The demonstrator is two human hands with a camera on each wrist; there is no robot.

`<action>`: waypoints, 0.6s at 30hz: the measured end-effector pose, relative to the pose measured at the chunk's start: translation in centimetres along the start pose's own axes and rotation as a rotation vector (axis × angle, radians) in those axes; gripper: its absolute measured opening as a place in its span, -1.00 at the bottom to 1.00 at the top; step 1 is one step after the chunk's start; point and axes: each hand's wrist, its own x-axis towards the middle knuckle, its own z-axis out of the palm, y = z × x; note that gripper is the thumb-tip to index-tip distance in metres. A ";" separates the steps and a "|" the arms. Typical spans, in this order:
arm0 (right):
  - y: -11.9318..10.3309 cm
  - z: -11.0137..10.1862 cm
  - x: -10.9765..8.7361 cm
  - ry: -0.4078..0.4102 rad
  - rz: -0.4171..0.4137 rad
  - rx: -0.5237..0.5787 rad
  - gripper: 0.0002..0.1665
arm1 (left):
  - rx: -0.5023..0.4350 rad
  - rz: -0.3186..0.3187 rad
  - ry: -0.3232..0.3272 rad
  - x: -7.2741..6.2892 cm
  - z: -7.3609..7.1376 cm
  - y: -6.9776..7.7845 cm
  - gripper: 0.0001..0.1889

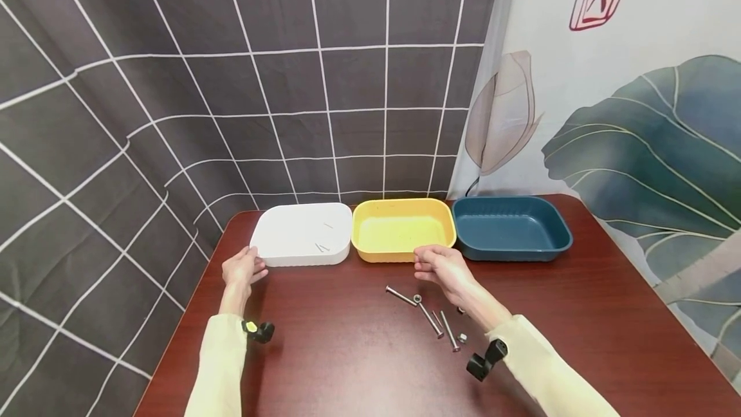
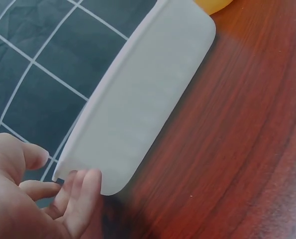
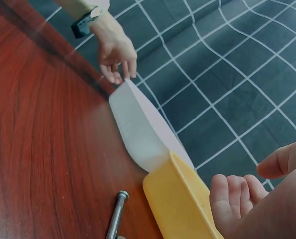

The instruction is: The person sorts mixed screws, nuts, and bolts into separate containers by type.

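At the near left corner of the white tray (image 1: 272, 260) is my left hand (image 1: 240, 268), its fingertips right at the outer wall and the thumb apart from them near the rim. A few small thin metal pieces (image 1: 321, 248) lie inside that tray. My right hand (image 1: 442, 269) hovers by the front rim of the yellow tray (image 1: 376, 257), with its fingers loosely bent and the thumb apart; nothing shows between them. On the table below it lie several long bolts (image 1: 430, 320) and metal nuts (image 1: 462, 338), one nut partly behind the right forearm.
A dark blue tray (image 1: 509, 254) stands to the right of the yellow one, completing a row along the back of the reddish-brown wooden table (image 1: 336, 340). Behind the row hangs a dark grid-patterned cloth (image 1: 353, 82), beside a white cloth with leaf prints (image 1: 654, 140).
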 end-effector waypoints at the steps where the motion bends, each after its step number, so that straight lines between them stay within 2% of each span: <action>1: 0.0 -0.2 -0.1 0.002 0.000 0.005 -0.71 | 0.000 0.003 0.002 -0.1 0.1 -0.1 -0.42; 6: 0.1 -1.1 -0.6 0.010 -0.004 0.029 -0.75 | -0.017 0.027 0.012 -0.8 0.5 -0.3 -0.43; 10: 0.4 -1.7 -0.7 0.017 0.001 0.052 -0.81 | 0.011 0.043 -0.006 -1.7 0.8 -0.6 -0.41; 18: 0.5 -2.6 -0.9 0.045 0.006 0.051 -0.81 | 0.049 0.094 -0.040 -5.1 1.4 -1.0 -0.46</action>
